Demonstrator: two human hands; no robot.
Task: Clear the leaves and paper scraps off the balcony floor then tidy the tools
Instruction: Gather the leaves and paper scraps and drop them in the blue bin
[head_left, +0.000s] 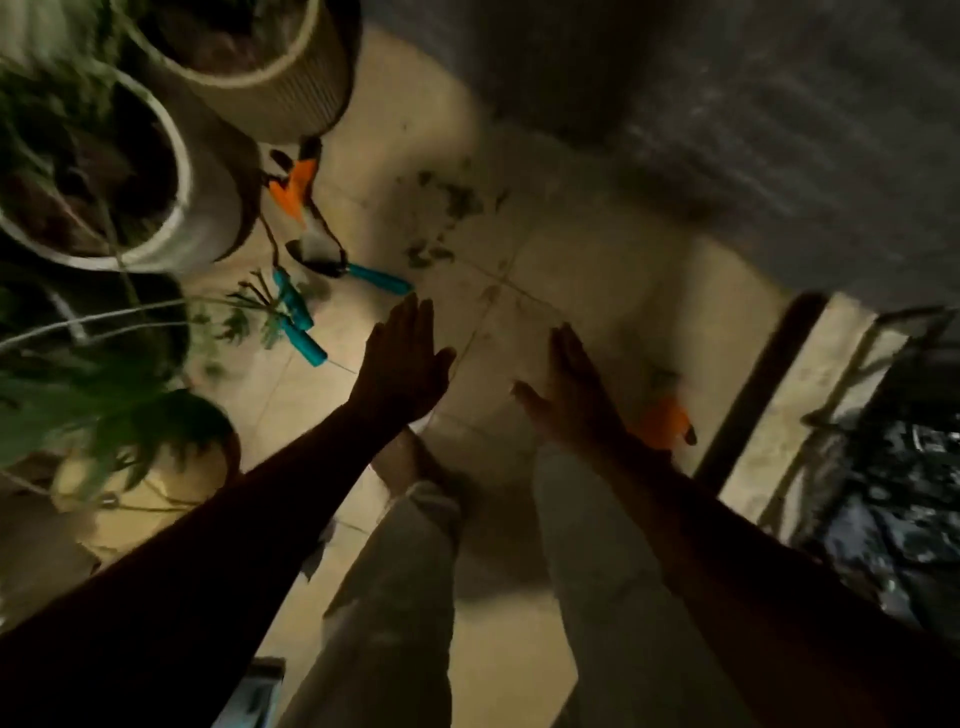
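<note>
Both hands are held flat above the floor (597, 270), the left hand (402, 364) and the right hand (571, 395) with fingers straight and nothing held; the leaves (447, 208) are scattered toward the floor's far edge by the wall, well apart from both hands; paper scraps cannot be made out. The leaves are judged light and brittle, best swept together and scooped from beneath; the teal-handled trowel (376, 275) and fork (296, 322), at the left edge beside the pots (208, 208), are best taken by their handles.
</note>
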